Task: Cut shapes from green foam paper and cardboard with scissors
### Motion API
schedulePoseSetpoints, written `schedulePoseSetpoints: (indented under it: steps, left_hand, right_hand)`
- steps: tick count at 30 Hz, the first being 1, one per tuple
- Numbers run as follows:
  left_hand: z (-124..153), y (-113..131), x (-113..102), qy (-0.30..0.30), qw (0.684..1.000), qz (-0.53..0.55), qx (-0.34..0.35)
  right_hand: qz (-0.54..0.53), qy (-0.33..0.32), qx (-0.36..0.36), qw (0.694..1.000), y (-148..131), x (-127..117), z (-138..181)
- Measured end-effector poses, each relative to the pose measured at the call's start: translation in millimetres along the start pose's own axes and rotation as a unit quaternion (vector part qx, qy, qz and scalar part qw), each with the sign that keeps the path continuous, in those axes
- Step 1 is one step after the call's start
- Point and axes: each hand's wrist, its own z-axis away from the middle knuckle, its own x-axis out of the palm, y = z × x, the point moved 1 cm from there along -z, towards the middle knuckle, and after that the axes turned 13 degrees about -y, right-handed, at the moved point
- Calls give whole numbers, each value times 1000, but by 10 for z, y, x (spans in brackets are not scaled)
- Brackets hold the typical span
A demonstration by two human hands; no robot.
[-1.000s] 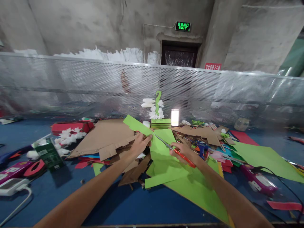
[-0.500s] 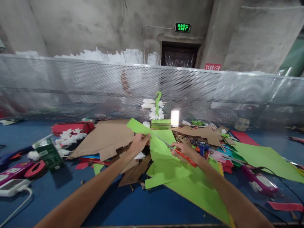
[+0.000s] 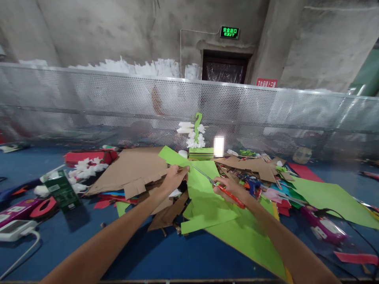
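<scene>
Red-handled scissors [image 3: 229,196] are gripped in my right hand [image 3: 227,188], blades pointing up and left at the edge of a light green paper sheet [image 3: 201,197]. My left hand [image 3: 175,177] pinches the green paper near the blade tips, where a green strip [image 3: 173,156] sticks out to the upper left. Beneath lie more green sheets [image 3: 251,240]. Behind my hands stands a green paper piece with a hook-shaped top [image 3: 197,120] and white paper flowers [image 3: 196,140] around it.
Brown cardboard [image 3: 139,167] lies left, near a dark green box [image 3: 61,191] and a red case [image 3: 89,157]. Paper scraps and a purple device [image 3: 323,225] with a black cable are on the right. A perforated metal screen [image 3: 133,98] closes the table's back.
Both hands keep nearly the same place, with the scissors and the green paper held as before. The view has shifted very slightly.
</scene>
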Motion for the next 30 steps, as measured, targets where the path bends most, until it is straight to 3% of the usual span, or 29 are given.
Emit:
schedulePoseSetpoints:
  steps: [12, 19, 30]
  left_hand:
    - [35, 164, 26, 1, 1000, 17, -5]
    - [4, 99, 43, -6, 1000, 21, -2]
    - [19, 139, 53, -7, 1000, 20, -6]
  right_hand:
    - [-5, -12, -13, 1000, -3, 8, -5]
    - [12, 4, -37, 999, 112, 64, -27]
    - [-10, -3, 0, 1000, 68, 38, -39]
